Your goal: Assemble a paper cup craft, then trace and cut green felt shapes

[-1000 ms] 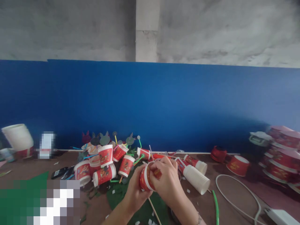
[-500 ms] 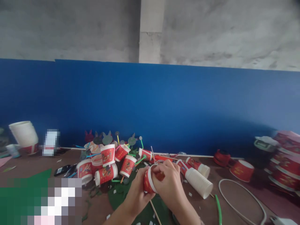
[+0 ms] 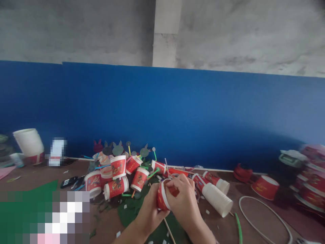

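Observation:
In front of me I hold a small red paper cup (image 3: 162, 198) with a white rim, tilted with its mouth toward the right. My left hand (image 3: 148, 210) is closed around its body. My right hand (image 3: 184, 201) has its fingers bent at the cup's mouth, the tips partly inside; what they pinch is hidden. A thin wooden stick (image 3: 169, 231) slants down below the cup; whether it is joined to the cup I cannot tell. Left of my hands lies a pile of red paper cups (image 3: 116, 187) with coloured straws and grey rabbit-head cutouts (image 3: 118, 149).
Stacked paper cups (image 3: 217, 200) lie on their side at right, near a white cable (image 3: 264, 203) and a green straw (image 3: 238, 227). An upturned red tub (image 3: 265, 187) and tub stacks (image 3: 315, 183) stand farther right. White scraps dot the green sheet (image 3: 128, 211). A blue partition (image 3: 162, 115) stands behind.
The view has shifted slightly, so the table's things sit a little more to the right. Both hands keep nearly the same hold on the cup, with small finger movements.

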The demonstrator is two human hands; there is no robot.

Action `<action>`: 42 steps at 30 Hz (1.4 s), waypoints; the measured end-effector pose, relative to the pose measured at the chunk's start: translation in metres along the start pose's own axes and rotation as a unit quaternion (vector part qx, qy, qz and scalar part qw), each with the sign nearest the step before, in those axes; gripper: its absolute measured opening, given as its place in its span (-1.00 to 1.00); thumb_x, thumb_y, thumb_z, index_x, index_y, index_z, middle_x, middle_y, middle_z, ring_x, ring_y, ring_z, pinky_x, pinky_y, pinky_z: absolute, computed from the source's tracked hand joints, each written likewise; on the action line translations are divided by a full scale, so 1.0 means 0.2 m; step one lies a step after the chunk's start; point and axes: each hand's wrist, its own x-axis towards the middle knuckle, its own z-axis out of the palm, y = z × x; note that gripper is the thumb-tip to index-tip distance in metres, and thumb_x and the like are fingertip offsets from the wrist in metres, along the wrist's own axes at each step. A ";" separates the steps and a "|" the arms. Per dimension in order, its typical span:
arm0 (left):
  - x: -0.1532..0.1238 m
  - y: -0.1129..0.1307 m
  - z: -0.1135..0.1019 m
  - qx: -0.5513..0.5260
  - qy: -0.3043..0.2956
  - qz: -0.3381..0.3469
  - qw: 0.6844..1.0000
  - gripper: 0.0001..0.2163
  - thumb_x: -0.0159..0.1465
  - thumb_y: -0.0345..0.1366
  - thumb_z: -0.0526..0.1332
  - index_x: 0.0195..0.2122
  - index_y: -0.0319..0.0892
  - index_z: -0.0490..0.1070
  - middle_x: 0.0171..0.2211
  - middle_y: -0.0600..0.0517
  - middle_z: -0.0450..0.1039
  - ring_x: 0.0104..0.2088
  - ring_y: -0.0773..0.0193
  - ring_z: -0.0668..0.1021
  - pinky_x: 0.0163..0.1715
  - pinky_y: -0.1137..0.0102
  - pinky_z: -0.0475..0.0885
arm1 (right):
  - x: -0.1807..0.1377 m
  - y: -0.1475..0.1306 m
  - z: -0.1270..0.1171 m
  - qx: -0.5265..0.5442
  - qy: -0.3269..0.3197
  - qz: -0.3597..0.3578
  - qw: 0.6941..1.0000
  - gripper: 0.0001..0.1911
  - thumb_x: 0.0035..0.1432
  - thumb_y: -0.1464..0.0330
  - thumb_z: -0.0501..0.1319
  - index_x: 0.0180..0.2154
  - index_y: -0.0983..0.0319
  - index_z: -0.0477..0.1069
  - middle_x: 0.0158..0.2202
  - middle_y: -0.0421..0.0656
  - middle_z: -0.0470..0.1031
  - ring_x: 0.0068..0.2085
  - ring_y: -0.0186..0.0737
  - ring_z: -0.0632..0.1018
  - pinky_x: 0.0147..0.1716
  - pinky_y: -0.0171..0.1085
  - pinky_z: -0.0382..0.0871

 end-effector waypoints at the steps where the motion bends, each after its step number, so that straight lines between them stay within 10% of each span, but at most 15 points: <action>1: 0.00 -0.01 0.00 0.007 0.001 0.000 1.000 -0.51 0.04 -0.49 0.20 0.02 -0.14 0.17 -0.14 -0.06 0.33 -0.13 0.10 0.45 -0.13 0.23 0.38 | 0.00 0.00 0.00 0.002 0.003 0.000 1.000 -0.87 -0.05 0.43 0.20 -0.59 0.19 0.43 -0.53 -0.16 0.36 -0.36 -0.14 0.40 -0.24 -0.13 0.23; 10: -0.03 -0.04 0.03 0.036 0.005 -0.007 0.999 -0.49 -0.02 -0.54 0.19 -0.02 -0.14 0.19 -0.17 -0.04 0.33 -0.17 0.12 0.45 -0.18 0.26 0.38 | 0.01 0.02 0.00 0.008 -0.015 -0.002 1.000 -0.86 -0.08 0.46 0.17 -0.56 0.17 0.47 -0.53 -0.16 0.38 -0.38 -0.13 0.41 -0.29 -0.16 0.27; 17: -0.01 -0.03 0.04 -0.164 0.003 -0.111 0.980 -0.45 0.00 -0.33 0.32 0.02 -0.10 0.17 -0.16 -0.03 0.37 -0.20 0.17 0.47 -0.20 0.29 0.40 | 0.10 0.11 -0.13 0.164 -0.018 0.065 0.984 -0.78 0.10 0.27 0.13 -0.41 0.20 0.52 -0.40 -0.11 0.51 -0.31 -0.12 0.47 -0.28 -0.21 0.30; 24: 0.01 0.03 0.00 -0.357 -0.101 -0.224 0.901 -0.39 -0.16 -0.15 0.45 -0.05 -0.13 0.35 -0.37 0.03 0.43 -0.32 0.21 0.50 -0.24 0.27 0.40 | 0.11 0.21 -0.09 0.451 -0.255 0.261 0.815 -0.75 -0.01 0.23 0.25 -0.56 0.27 0.48 -0.66 -0.25 0.38 -0.62 -0.38 0.32 -0.62 -0.40 0.14; 31: -0.03 -0.03 -0.05 -0.433 -0.083 -0.318 0.839 -0.41 -0.20 -0.18 0.47 -0.09 -0.16 0.41 -0.16 -0.11 0.46 -0.08 0.00 0.47 0.01 0.06 0.23 | 0.10 0.17 -0.05 0.577 -0.246 0.287 0.724 -0.76 -0.16 0.23 0.37 -0.53 0.28 0.47 -0.61 -0.25 0.41 -0.57 -0.39 0.35 -0.54 -0.40 0.20; 34: -0.02 -0.04 -0.04 -0.423 -0.080 -0.306 0.849 -0.40 -0.19 -0.18 0.46 -0.08 -0.19 0.41 -0.11 -0.14 0.46 -0.02 -0.05 0.43 0.03 0.07 0.21 | 0.11 0.18 -0.01 0.544 -0.202 0.286 0.763 -0.72 -0.19 0.19 0.36 -0.54 0.28 0.43 -0.66 -0.26 0.36 -0.60 -0.40 0.30 -0.58 -0.39 0.15; 39: 0.02 -0.02 0.05 -0.287 0.030 -0.239 0.927 -0.43 -0.26 -0.18 0.48 -0.18 -0.25 0.46 -0.14 -0.17 0.49 -0.04 -0.06 0.44 0.00 0.15 0.27 | 0.09 0.19 0.07 0.298 -0.063 0.152 0.940 -0.73 0.03 0.21 0.20 -0.56 0.27 0.38 -0.62 -0.23 0.36 -0.53 -0.31 0.33 -0.51 -0.35 0.18; 42: 0.04 0.01 0.08 -0.223 0.097 -0.224 0.944 -0.63 -0.12 -0.18 0.41 -0.30 -0.25 0.48 -0.26 -0.11 0.54 -0.20 0.03 0.52 -0.12 0.19 0.39 | 0.07 0.18 0.10 0.230 -0.042 0.089 0.968 -0.73 0.15 0.24 0.09 -0.52 0.23 0.33 -0.60 -0.24 0.35 -0.52 -0.30 0.34 -0.50 -0.35 0.18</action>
